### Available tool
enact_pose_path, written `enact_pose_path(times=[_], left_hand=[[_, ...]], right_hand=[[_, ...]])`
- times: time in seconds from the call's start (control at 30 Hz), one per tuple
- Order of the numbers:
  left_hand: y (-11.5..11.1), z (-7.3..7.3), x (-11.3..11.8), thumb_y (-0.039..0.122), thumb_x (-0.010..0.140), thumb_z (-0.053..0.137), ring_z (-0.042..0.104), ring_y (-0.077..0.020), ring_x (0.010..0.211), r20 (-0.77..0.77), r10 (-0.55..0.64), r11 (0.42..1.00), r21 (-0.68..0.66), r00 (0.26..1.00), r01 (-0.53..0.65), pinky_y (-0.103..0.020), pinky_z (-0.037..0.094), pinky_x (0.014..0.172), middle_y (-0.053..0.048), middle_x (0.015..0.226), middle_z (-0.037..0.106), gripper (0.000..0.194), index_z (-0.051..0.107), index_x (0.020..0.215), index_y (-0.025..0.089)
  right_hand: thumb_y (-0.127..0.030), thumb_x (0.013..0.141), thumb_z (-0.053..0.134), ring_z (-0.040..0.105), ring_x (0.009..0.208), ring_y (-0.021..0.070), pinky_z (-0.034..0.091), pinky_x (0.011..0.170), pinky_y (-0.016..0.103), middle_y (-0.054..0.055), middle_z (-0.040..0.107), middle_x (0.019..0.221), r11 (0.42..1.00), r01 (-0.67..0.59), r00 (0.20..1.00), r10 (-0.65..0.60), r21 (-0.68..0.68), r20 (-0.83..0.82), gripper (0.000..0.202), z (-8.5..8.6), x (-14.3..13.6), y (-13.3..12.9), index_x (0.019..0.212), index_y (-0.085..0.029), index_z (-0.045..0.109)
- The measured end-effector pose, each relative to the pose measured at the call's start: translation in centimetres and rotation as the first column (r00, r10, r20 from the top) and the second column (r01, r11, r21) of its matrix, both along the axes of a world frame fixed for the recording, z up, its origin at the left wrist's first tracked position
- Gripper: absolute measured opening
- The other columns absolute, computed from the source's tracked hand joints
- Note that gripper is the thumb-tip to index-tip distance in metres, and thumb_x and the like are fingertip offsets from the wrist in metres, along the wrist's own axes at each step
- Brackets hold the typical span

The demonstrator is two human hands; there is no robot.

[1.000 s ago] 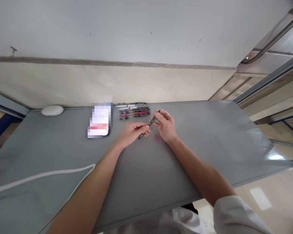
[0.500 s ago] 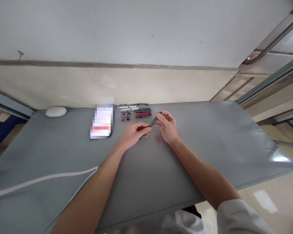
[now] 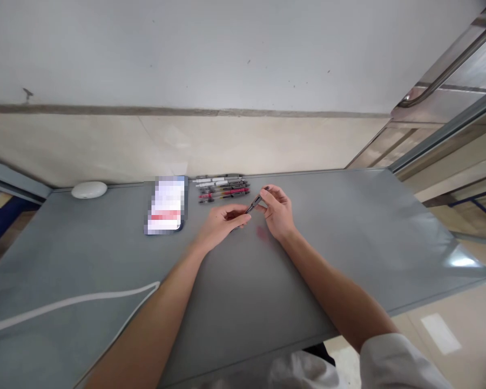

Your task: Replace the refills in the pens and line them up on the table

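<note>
A dark pen (image 3: 256,202) slants up to the right between my two hands, above the grey table (image 3: 243,292). My left hand (image 3: 223,222) is closed round its lower part, thumb on top. The upper end is pinched between thumb and fingers of my right hand (image 3: 278,212). Just beyond my left hand, several pens (image 3: 223,188) lie side by side near the table's back edge, some white, some dark, one red. The pen's lower tip is mostly hidden by my left hand.
A phone (image 3: 167,204) with a lit, blurred screen lies left of the pens. Farther left is a white rounded case (image 3: 89,189). A white cable (image 3: 68,302) runs across the table's left part, beside my left forearm. A wall (image 3: 243,143) rises behind the table.
The view has shifted slightly, so the phone, case and pens appear a little farther left and lower. Both hands keep their hold on the pen, with hardly any movement.
</note>
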State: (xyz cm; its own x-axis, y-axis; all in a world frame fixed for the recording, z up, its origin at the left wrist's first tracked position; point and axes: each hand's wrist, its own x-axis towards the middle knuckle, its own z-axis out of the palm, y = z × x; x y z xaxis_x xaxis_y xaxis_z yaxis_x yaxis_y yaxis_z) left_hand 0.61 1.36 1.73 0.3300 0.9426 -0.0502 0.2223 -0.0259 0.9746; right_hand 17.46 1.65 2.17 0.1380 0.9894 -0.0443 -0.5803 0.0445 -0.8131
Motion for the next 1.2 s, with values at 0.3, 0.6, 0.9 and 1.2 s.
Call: enact_pose_path(times=[0.3, 0.6, 0.9, 1.2], left_hand=[[-0.2, 0.9, -0.3, 0.048, 0.087, 0.058, 0.060, -0.0145, 0.069, 0.033, -0.186, 0.981, -0.057, 0.982, 0.188, -0.027, 0.049, 0.068, -0.006, 0.079, 0.069, 0.035, 0.071, 0.077, 0.017], [-0.1, 0.3, -0.1, 0.045, 0.075, 0.074, 0.063, -0.0141, 0.067, 0.052, -0.005, 0.998, -0.063, 0.999, 0.009, -0.026, 0.048, 0.061, -0.003, 0.079, 0.070, 0.035, 0.073, 0.100, 0.021], [0.0, 0.9, -0.1, 0.046, 0.081, 0.066, 0.063, -0.0152, 0.068, 0.033, -0.107, 0.993, -0.046, 0.994, 0.109, -0.029, 0.051, 0.069, -0.005, 0.079, 0.070, 0.029, 0.071, 0.086, 0.018], [0.1, 0.6, -0.1, 0.045, 0.081, 0.067, 0.065, -0.0163, 0.074, 0.070, -0.051, 0.997, -0.062, 0.996, 0.055, -0.030, 0.051, 0.075, -0.004, 0.083, 0.071, 0.031, 0.072, 0.098, 0.019]], right_hand=[[-0.029, 0.069, 0.075, 0.064, 0.075, 0.0142, 0.053, 0.059, 0.026, -0.002, 0.066, 0.083, 0.994, -0.104, 0.994, 0.105, 0.025, -0.011, 0.018, 0.0, 0.1, 0.0, 0.085, -0.025, 0.068], [-0.026, 0.063, 0.080, 0.061, 0.071, 0.0107, 0.055, 0.064, 0.027, -0.005, 0.065, 0.084, 0.999, -0.036, 0.999, 0.036, 0.006, -0.040, 0.021, -0.3, 0.0, 0.2, 0.075, -0.024, 0.063], [-0.026, 0.066, 0.077, 0.065, 0.073, 0.0145, 0.054, 0.061, 0.029, -0.003, 0.068, 0.081, 0.995, -0.096, 0.995, 0.097, 0.032, -0.027, 0.016, 0.1, 0.1, 0.0, 0.080, -0.025, 0.069], [-0.027, 0.065, 0.080, 0.063, 0.074, 0.0115, 0.054, 0.065, 0.026, -0.004, 0.066, 0.083, 0.999, -0.045, 0.998, 0.045, 0.011, -0.032, 0.019, -0.1, 0.2, 0.2, 0.079, -0.025, 0.066]])
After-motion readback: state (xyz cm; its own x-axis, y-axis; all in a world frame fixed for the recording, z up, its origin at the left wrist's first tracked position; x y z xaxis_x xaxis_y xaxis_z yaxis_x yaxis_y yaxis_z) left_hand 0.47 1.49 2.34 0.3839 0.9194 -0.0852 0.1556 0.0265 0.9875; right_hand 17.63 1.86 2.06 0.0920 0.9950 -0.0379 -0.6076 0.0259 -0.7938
